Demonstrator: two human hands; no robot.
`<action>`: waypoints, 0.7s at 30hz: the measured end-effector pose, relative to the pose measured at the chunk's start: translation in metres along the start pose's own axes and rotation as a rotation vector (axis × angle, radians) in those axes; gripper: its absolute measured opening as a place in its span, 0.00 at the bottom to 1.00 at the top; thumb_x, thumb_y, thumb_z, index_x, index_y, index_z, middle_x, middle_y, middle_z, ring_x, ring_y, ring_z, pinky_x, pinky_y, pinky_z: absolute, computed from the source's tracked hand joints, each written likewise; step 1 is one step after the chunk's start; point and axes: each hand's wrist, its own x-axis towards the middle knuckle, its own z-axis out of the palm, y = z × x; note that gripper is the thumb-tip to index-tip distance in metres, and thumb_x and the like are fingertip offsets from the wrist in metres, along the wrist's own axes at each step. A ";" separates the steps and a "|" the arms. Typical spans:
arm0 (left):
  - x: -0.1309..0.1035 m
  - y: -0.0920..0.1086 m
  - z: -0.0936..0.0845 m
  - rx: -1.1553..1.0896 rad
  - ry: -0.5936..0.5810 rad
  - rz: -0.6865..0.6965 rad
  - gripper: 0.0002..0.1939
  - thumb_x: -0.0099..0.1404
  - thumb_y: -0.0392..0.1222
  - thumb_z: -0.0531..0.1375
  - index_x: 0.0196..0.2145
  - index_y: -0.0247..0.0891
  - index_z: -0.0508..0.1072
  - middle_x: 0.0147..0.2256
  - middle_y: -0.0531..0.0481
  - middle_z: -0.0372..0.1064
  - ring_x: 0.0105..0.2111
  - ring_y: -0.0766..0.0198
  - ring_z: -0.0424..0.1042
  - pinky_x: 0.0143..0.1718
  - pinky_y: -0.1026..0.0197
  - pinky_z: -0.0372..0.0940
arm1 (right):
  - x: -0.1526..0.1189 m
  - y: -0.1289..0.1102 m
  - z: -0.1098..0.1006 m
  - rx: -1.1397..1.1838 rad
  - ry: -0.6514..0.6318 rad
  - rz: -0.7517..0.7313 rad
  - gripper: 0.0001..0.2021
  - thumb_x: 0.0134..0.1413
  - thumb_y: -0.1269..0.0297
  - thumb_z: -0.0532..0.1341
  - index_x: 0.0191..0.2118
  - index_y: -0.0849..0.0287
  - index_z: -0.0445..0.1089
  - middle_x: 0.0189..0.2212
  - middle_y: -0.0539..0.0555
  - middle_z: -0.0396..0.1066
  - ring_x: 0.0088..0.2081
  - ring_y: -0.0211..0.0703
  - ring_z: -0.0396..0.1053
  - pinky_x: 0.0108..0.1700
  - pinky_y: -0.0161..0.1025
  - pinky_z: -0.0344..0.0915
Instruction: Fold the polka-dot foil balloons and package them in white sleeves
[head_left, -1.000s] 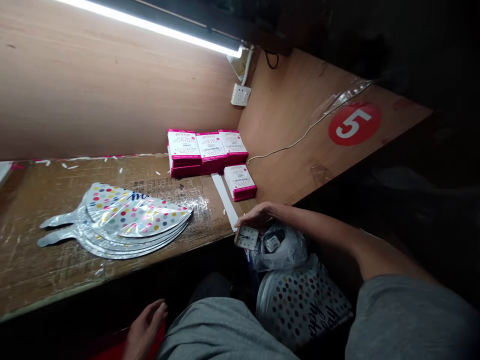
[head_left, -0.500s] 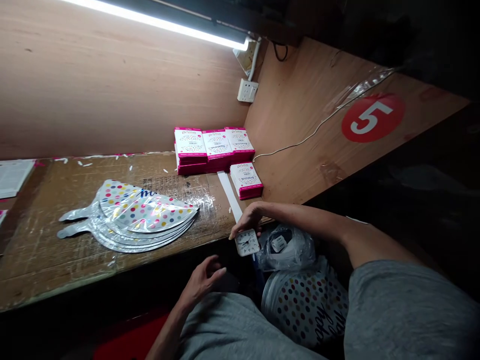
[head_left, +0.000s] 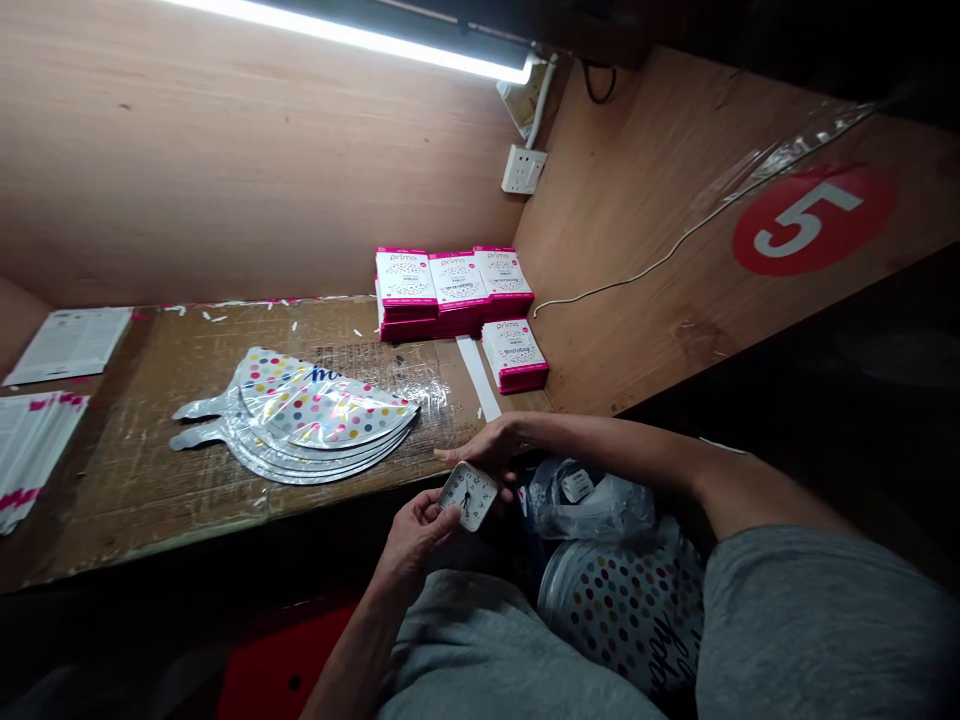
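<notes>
**Left hand [head_left: 421,532] pinches small square clock [head_left: 469,496]**

Its thumb and fingers squeeze the clock's side, near the table's [head_left: 161,400] front edge. The right hand [head_left: 491,450] is just behind, thumb poking out, fingers bent; I can't tell if it touches. Flat, dotted foil balloons [head_left: 322,420] lie stacked there.

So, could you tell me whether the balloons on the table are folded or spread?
Folded: the balloons lie half-round, lettering cut off at the fold.
</notes>
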 end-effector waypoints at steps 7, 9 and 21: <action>0.002 -0.011 0.010 0.043 0.057 0.077 0.31 0.43 0.52 0.74 0.42 0.34 0.72 0.34 0.45 0.78 0.30 0.59 0.76 0.34 0.61 0.68 | 0.010 0.010 0.004 0.257 -0.092 -0.057 0.33 0.67 0.44 0.36 0.41 0.66 0.69 0.27 0.57 0.74 0.25 0.45 0.74 0.25 0.39 0.71; 0.001 -0.008 0.009 0.101 0.064 0.088 0.30 0.44 0.52 0.74 0.41 0.33 0.73 0.34 0.44 0.78 0.32 0.58 0.76 0.35 0.61 0.67 | 0.013 0.011 0.003 0.248 -0.074 -0.054 0.30 0.67 0.47 0.39 0.40 0.67 0.69 0.26 0.57 0.74 0.24 0.45 0.73 0.24 0.39 0.71; 0.011 -0.028 -0.040 0.790 0.042 0.048 0.36 0.57 0.66 0.58 0.49 0.31 0.75 0.46 0.33 0.74 0.47 0.44 0.72 0.45 0.51 0.66 | 0.017 0.019 -0.011 0.213 0.044 -0.091 0.27 0.64 0.53 0.39 0.38 0.65 0.69 0.27 0.59 0.74 0.22 0.43 0.70 0.16 0.32 0.60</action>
